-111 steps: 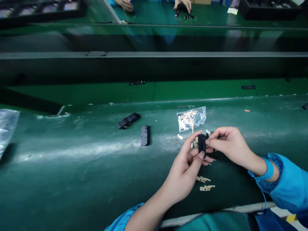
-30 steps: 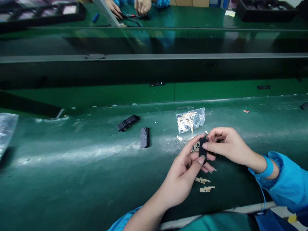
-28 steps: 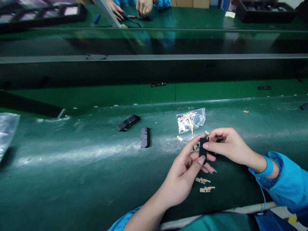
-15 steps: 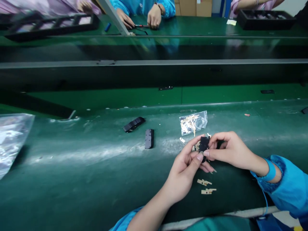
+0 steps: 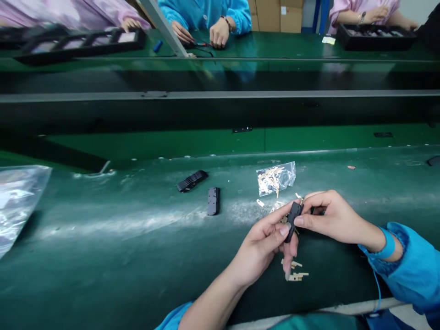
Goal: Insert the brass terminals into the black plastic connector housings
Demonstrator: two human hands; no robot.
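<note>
My left hand [image 5: 263, 245] grips a small black plastic housing [image 5: 293, 222] between thumb and fingers, its lower fingers pointing down. At the upper end of the housing, my right hand [image 5: 325, 213] pinches it with thumb and index finger. A small pale piece [image 5: 299, 196] shows by the right fingertips; whether it is held I cannot tell. Under and behind the hands lie loose cream-coloured flat pieces, partly hidden. Closer to me, two cream pieces [image 5: 298, 277] lie on the green table, one partly behind a left fingertip.
A clear bag of cream pieces [image 5: 275, 178] lies beyond my hands. To the left are a black housing [image 5: 213, 200] and a ribbed black part [image 5: 192, 181]. A larger plastic bag [image 5: 20, 201] sits far left. Co-workers' hands and black trays [image 5: 376, 39] are across the raised shelf.
The black housing has turned in my hands and now shows a narrower side. My left lower fingers have moved down towards the loose cream pieces. The view has tilted slightly upward.
</note>
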